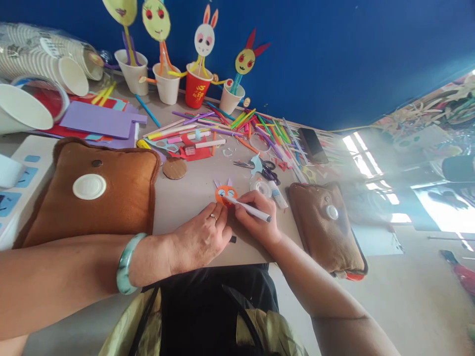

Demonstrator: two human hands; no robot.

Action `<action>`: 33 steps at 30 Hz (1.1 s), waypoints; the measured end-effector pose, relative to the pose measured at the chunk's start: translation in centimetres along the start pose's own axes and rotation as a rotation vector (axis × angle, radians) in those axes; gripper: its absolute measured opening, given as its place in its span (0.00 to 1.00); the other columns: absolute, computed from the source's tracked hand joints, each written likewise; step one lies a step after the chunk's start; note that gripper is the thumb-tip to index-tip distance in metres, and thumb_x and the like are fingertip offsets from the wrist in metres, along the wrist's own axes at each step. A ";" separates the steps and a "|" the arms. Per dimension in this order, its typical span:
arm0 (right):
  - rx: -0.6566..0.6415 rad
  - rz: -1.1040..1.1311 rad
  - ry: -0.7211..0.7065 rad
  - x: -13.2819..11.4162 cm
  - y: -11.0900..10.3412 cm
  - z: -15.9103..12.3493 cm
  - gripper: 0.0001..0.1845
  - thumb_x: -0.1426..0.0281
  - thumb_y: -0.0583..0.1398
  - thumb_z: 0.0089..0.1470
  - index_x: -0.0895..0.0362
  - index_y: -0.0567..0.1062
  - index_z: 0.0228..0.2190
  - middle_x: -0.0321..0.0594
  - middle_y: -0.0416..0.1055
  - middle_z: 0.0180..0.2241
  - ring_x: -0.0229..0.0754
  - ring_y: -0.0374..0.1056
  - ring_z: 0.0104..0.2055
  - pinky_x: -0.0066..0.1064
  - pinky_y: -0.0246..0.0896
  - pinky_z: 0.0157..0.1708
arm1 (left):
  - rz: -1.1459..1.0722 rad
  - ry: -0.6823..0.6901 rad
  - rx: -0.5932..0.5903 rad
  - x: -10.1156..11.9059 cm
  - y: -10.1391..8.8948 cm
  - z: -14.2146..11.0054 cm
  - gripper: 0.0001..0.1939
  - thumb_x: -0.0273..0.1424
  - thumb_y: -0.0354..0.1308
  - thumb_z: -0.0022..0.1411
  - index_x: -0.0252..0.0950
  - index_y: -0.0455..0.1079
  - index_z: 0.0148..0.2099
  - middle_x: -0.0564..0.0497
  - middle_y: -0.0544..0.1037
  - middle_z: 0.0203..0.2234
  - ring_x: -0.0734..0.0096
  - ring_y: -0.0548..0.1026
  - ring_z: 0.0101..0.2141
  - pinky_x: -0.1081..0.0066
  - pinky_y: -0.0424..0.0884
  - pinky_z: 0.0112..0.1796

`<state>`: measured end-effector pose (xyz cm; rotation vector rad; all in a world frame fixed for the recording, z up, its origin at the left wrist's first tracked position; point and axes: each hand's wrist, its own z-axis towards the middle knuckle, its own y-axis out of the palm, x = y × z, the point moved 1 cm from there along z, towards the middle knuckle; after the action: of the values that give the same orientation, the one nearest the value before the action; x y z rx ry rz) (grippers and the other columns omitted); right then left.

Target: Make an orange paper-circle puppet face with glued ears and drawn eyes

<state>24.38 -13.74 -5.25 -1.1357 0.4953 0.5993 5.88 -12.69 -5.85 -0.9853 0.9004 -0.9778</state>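
Observation:
My right hand [260, 215] grips a white marker [254, 211] with a dark end, its tip touching a round orange paper face [230, 193]. That face has pale blue eyes with drawn lashes and two purple ears. With fingers pressed together, my left hand [202, 235] pins the lower left of the face to the table. A small black piece [233, 239] pokes out beside this hand; whether it is held cannot be made out. Right of the face lie a roll of clear tape [261, 188], a white glue bottle [278, 194] and dark-handled scissors [269, 170].
Brown cushions [118, 198] [326, 227] flank the work spot. Paper-face figures stand in cups [199, 86] along the blue wall. Several colored sticks and markers [211, 143], a cardboard disc [174, 168], purple paper [98, 118], stacked cups [48, 69] and a phone [313, 145] lie about.

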 end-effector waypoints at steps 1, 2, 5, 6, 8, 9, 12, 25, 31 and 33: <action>0.007 -0.007 0.004 0.0 0.0 0.0 0.01 0.72 0.60 0.47 0.53 0.71 0.26 0.32 0.73 0.21 0.36 0.66 0.21 0.29 0.62 0.24 | 0.000 -0.003 -0.001 0.0 0.0 0.0 0.15 0.38 0.55 0.68 0.29 0.72 0.38 0.28 0.79 0.44 0.47 0.76 0.48 0.52 0.67 0.50; 0.013 -0.012 0.006 -0.1 0.0 0.0 0.01 0.72 0.60 0.47 0.53 0.71 0.26 0.32 0.73 0.21 0.36 0.66 0.21 0.29 0.62 0.24 | 0.000 -0.006 -0.002 0.0 0.0 0.0 0.16 0.38 0.55 0.68 0.29 0.72 0.38 0.28 0.79 0.44 0.47 0.76 0.48 0.52 0.67 0.50; 0.024 -0.005 -0.001 -0.3 -0.1 0.1 0.02 0.72 0.61 0.47 0.54 0.71 0.27 0.32 0.73 0.21 0.35 0.66 0.21 0.28 0.61 0.24 | -0.008 -0.010 0.000 0.1 0.0 -0.1 0.15 0.38 0.56 0.67 0.28 0.72 0.38 0.27 0.78 0.45 0.46 0.76 0.49 0.52 0.67 0.50; 0.027 0.000 -0.005 -0.3 -0.1 0.1 0.02 0.73 0.61 0.48 0.54 0.71 0.27 0.32 0.73 0.21 0.35 0.65 0.21 0.28 0.61 0.23 | -0.011 -0.009 0.003 0.1 0.0 -0.1 0.15 0.38 0.56 0.67 0.28 0.72 0.39 0.26 0.78 0.45 0.46 0.76 0.49 0.52 0.67 0.51; 0.035 0.004 -0.007 -0.4 -0.1 0.2 0.03 0.73 0.61 0.48 0.54 0.71 0.27 0.31 0.72 0.20 0.35 0.65 0.20 0.28 0.61 0.23 | -0.012 -0.008 0.009 0.1 0.1 -0.1 0.16 0.38 0.56 0.67 0.28 0.71 0.39 0.26 0.78 0.45 0.45 0.76 0.49 0.52 0.67 0.51; 0.038 0.004 -0.006 -0.4 -0.1 0.2 0.03 0.74 0.61 0.48 0.54 0.71 0.27 0.31 0.72 0.20 0.35 0.65 0.20 0.28 0.61 0.22 | -0.009 -0.008 0.011 0.1 0.1 -0.1 0.16 0.38 0.56 0.67 0.28 0.71 0.39 0.26 0.78 0.46 0.45 0.76 0.49 0.52 0.67 0.51; 0.044 0.007 -0.012 -0.3 -0.1 0.1 0.03 0.74 0.61 0.48 0.54 0.71 0.26 0.31 0.72 0.21 0.34 0.65 0.20 0.28 0.61 0.23 | 0.000 -0.009 0.008 0.1 0.2 -0.1 0.16 0.39 0.56 0.67 0.28 0.71 0.39 0.26 0.78 0.46 0.45 0.76 0.49 0.52 0.66 0.51; 0.031 -0.005 0.021 -0.2 -0.1 0.1 0.03 0.73 0.60 0.47 0.53 0.70 0.26 0.31 0.71 0.20 0.36 0.65 0.21 0.29 0.60 0.23 | -0.053 -0.026 0.020 0.0 0.1 -0.1 0.15 0.38 0.58 0.66 0.28 0.71 0.38 0.26 0.78 0.46 0.47 0.75 0.49 0.53 0.65 0.51; 0.043 0.006 0.018 -0.3 -0.1 0.1 0.03 0.73 0.60 0.47 0.53 0.70 0.25 0.31 0.71 0.20 0.36 0.64 0.20 0.29 0.60 0.23 | -0.059 -0.030 0.009 0.0 0.1 -0.1 0.15 0.38 0.58 0.66 0.29 0.71 0.38 0.27 0.78 0.46 0.47 0.75 0.49 0.53 0.66 0.51; 0.034 0.011 0.017 -0.3 -0.1 0.1 0.03 0.73 0.60 0.48 0.53 0.70 0.26 0.31 0.71 0.20 0.35 0.64 0.20 0.29 0.60 0.23 | -0.043 -0.031 0.008 0.1 0.1 -0.1 0.15 0.38 0.57 0.66 0.29 0.71 0.38 0.28 0.78 0.46 0.47 0.76 0.49 0.53 0.66 0.51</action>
<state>24.23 -13.73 -4.91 -1.1075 0.5247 0.5891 5.79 -12.76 -5.98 -1.0140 0.8525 -0.9991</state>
